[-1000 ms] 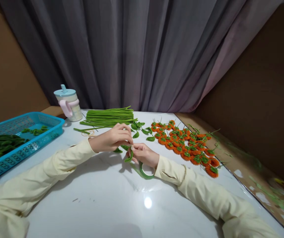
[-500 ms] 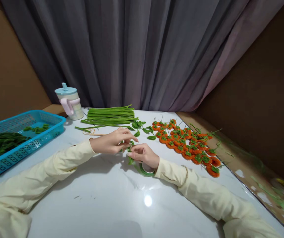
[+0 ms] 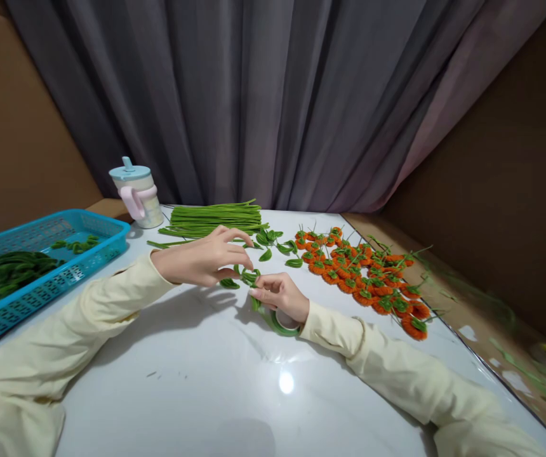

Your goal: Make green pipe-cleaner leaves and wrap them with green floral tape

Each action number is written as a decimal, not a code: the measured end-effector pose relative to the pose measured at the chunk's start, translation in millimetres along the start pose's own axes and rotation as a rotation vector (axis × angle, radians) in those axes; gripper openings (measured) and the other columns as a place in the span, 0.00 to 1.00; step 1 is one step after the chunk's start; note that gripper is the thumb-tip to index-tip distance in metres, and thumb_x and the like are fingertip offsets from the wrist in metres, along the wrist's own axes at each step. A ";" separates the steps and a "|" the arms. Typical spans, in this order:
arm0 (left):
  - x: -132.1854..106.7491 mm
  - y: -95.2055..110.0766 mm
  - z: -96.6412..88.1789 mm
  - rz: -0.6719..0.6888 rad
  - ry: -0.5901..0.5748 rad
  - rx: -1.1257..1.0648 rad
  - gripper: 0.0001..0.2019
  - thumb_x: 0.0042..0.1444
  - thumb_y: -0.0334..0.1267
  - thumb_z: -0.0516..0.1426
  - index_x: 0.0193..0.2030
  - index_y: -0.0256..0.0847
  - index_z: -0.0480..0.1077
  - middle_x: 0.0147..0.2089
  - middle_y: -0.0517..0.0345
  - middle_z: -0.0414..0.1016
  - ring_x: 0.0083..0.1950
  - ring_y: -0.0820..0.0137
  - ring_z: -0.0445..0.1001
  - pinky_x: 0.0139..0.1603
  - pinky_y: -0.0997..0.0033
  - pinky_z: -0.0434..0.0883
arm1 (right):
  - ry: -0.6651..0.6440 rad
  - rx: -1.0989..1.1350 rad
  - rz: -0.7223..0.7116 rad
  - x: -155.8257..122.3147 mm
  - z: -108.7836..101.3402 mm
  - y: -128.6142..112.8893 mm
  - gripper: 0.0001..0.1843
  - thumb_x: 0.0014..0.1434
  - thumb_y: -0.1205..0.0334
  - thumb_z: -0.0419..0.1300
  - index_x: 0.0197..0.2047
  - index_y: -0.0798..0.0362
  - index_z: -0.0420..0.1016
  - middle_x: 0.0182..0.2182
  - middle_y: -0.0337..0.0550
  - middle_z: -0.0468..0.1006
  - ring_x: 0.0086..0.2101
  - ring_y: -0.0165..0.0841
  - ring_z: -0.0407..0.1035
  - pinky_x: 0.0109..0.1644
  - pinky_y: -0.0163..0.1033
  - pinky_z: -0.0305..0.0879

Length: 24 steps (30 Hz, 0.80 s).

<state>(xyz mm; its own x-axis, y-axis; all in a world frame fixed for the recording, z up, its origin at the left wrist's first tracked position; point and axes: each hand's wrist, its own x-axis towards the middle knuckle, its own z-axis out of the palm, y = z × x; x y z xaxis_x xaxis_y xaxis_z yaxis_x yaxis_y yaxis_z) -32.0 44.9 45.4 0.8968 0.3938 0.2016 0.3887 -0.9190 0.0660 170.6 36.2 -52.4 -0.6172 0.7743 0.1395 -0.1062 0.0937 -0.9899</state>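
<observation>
My right hand (image 3: 283,296) pinches a sprig of fuzzy green leaves (image 3: 250,278) between thumb and fingertips, above the white table. One leaf of it hangs below the fingertips, and others fan out to the left. My left hand (image 3: 206,257) is just left of the sprig, its fingers apart and holding nothing; its thumb comes close to the leaves. Under my right hand lies a roll of green tape (image 3: 282,325), partly hidden by the wrist and palm. Several loose green leaves (image 3: 294,263) lie beyond the hands.
Green fuzzy stems (image 3: 216,219) lie bundled at the back. Orange flowers with green tops (image 3: 349,270) cover the right side. A blue basket (image 3: 106,244) with green pieces stands at left, near a lidded cup (image 3: 143,203). Grey curtains (image 3: 254,101) hang behind.
My left hand has drawn back up and left from the sprig, and its fingers have spread. More of the sprig's leaves show. My right hand keeps its pinch almost in place.
</observation>
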 end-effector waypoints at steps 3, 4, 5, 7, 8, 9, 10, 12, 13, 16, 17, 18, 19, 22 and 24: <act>0.9 2.0 1.4 0.063 -0.001 0.141 0.07 0.59 0.29 0.51 0.40 0.39 0.69 0.40 0.51 0.74 0.57 0.59 0.59 0.52 0.59 0.52 | -0.015 0.032 0.007 0.1 -1.5 0.1 0.21 0.48 0.49 0.65 0.22 0.58 0.65 0.13 0.32 0.60 0.13 0.19 0.47 0.16 0.28 0.40; 2.0 2.9 2.8 0.079 0.008 0.179 0.07 0.60 0.30 0.50 0.39 0.39 0.69 0.39 0.51 0.74 0.56 0.60 0.60 0.51 0.60 0.52 | -0.018 0.043 0.004 0.4 -2.0 0.1 0.21 0.48 0.49 0.65 0.22 0.59 0.65 0.13 0.32 0.60 0.13 0.19 0.47 0.16 0.28 0.40; 3.1 3.7 4.3 0.097 0.022 0.209 0.07 0.60 0.30 0.49 0.37 0.38 0.69 0.38 0.51 0.74 0.55 0.61 0.62 0.50 0.61 0.53 | -0.021 0.056 0.002 0.6 -2.4 0.3 0.21 0.49 0.50 0.65 0.22 0.59 0.65 0.13 0.32 0.60 0.13 0.19 0.48 0.16 0.28 0.41; 4.9 4.8 7.1 0.129 0.052 0.241 0.10 0.62 0.31 0.48 0.34 0.37 0.69 0.37 0.51 0.74 0.52 0.64 0.64 0.47 0.63 0.55 | -0.026 0.086 0.001 1.2 -2.9 0.7 0.20 0.49 0.51 0.65 0.22 0.59 0.66 0.13 0.33 0.60 0.13 0.19 0.49 0.16 0.27 0.41; 5.3 5.1 8.0 0.141 0.067 0.245 0.11 0.62 0.30 0.47 0.33 0.37 0.69 0.36 0.51 0.73 0.50 0.65 0.65 0.46 0.64 0.55 | -0.032 0.100 0.003 1.4 -2.9 0.9 0.20 0.49 0.52 0.65 0.22 0.59 0.66 0.14 0.33 0.60 0.13 0.20 0.49 0.16 0.27 0.41; 5.5 5.1 8.6 0.150 0.080 0.244 0.12 0.62 0.29 0.47 0.32 0.37 0.69 0.36 0.51 0.73 0.50 0.66 0.66 0.46 0.65 0.56 | -0.040 0.112 0.004 1.5 -2.8 1.1 0.19 0.49 0.52 0.66 0.22 0.59 0.66 0.14 0.33 0.60 0.13 0.20 0.49 0.16 0.27 0.42; 5.4 5.0 8.9 0.157 0.089 0.239 0.13 0.62 0.28 0.46 0.31 0.37 0.69 0.36 0.51 0.73 0.49 0.66 0.66 0.46 0.66 0.56 | -0.051 0.122 0.006 1.6 -2.7 1.3 0.19 0.48 0.53 0.66 0.22 0.59 0.66 0.14 0.33 0.60 0.13 0.20 0.49 0.16 0.27 0.42; 5.0 4.0 9.1 0.171 0.097 0.219 0.14 0.61 0.26 0.45 0.31 0.37 0.69 0.36 0.50 0.73 0.49 0.67 0.66 0.46 0.66 0.56 | -0.068 0.136 0.006 1.5 -2.4 1.7 0.18 0.49 0.53 0.66 0.23 0.59 0.66 0.14 0.33 0.60 0.13 0.20 0.49 0.16 0.28 0.42; 4.8 3.3 9.2 0.177 0.099 0.202 0.14 0.61 0.25 0.45 0.31 0.37 0.69 0.35 0.51 0.73 0.48 0.67 0.66 0.46 0.66 0.56 | -0.073 0.139 0.005 1.4 -2.2 1.9 0.18 0.49 0.53 0.66 0.23 0.59 0.66 0.15 0.33 0.60 0.14 0.20 0.50 0.16 0.28 0.42; 5.0 0.3 10.8 0.168 0.094 0.113 0.14 0.62 0.27 0.44 0.34 0.39 0.69 0.33 0.53 0.73 0.48 0.67 0.66 0.47 0.65 0.56 | -0.077 0.127 0.003 1.1 -2.1 2.3 0.19 0.49 0.52 0.66 0.22 0.59 0.66 0.15 0.33 0.60 0.14 0.20 0.49 0.16 0.28 0.42; 5.3 -0.6 11.8 0.154 0.091 0.072 0.13 0.62 0.28 0.45 0.34 0.39 0.69 0.33 0.54 0.73 0.48 0.67 0.66 0.47 0.66 0.56 | -0.074 0.114 0.002 1.0 -2.0 2.4 0.19 0.49 0.52 0.66 0.22 0.58 0.66 0.15 0.33 0.60 0.13 0.20 0.49 0.16 0.28 0.41; 5.7 -1.4 13.0 0.136 0.086 0.028 0.12 0.63 0.30 0.45 0.34 0.40 0.69 0.33 0.54 0.73 0.48 0.67 0.66 0.47 0.66 0.56 | -0.066 0.094 -0.004 0.8 -1.8 2.5 0.20 0.49 0.51 0.65 0.22 0.58 0.66 0.15 0.33 0.60 0.14 0.20 0.48 0.16 0.29 0.40; 6.2 -2.0 14.2 0.116 0.078 -0.016 0.11 0.63 0.31 0.46 0.35 0.39 0.69 0.34 0.54 0.73 0.47 0.67 0.66 0.47 0.66 0.56 | -0.055 0.065 -0.019 0.7 -1.5 2.4 0.20 0.49 0.50 0.65 0.22 0.58 0.66 0.15 0.33 0.60 0.14 0.20 0.48 0.17 0.29 0.41; 7.8 -2.5 18.3 0.047 0.030 -0.129 0.09 0.62 0.33 0.47 0.34 0.38 0.67 0.34 0.54 0.72 0.45 0.67 0.65 0.45 0.67 0.56 | -0.011 -0.083 -0.134 0.0 0.2 1.7 0.20 0.51 0.50 0.63 0.20 0.57 0.66 0.17 0.36 0.64 0.18 0.24 0.54 0.22 0.31 0.49; 8.7 -2.1 21.1 -0.007 -0.014 -0.183 0.09 0.62 0.34 0.47 0.33 0.37 0.65 0.33 0.55 0.70 0.42 0.68 0.65 0.45 0.67 0.56 | 0.026 -0.207 -0.240 -1.0 2.0 0.8 0.20 0.53 0.50 0.62 0.19 0.57 0.66 0.18 0.38 0.65 0.22 0.27 0.57 0.27 0.33 0.54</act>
<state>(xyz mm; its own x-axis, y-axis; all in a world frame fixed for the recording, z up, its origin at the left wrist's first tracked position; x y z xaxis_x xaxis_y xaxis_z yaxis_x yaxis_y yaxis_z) -20.6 50.7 26.5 0.8976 0.3990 0.1875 0.3509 -0.9040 0.2441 169.6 34.2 -53.4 -0.5731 0.7302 0.3720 -0.0836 0.3995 -0.9129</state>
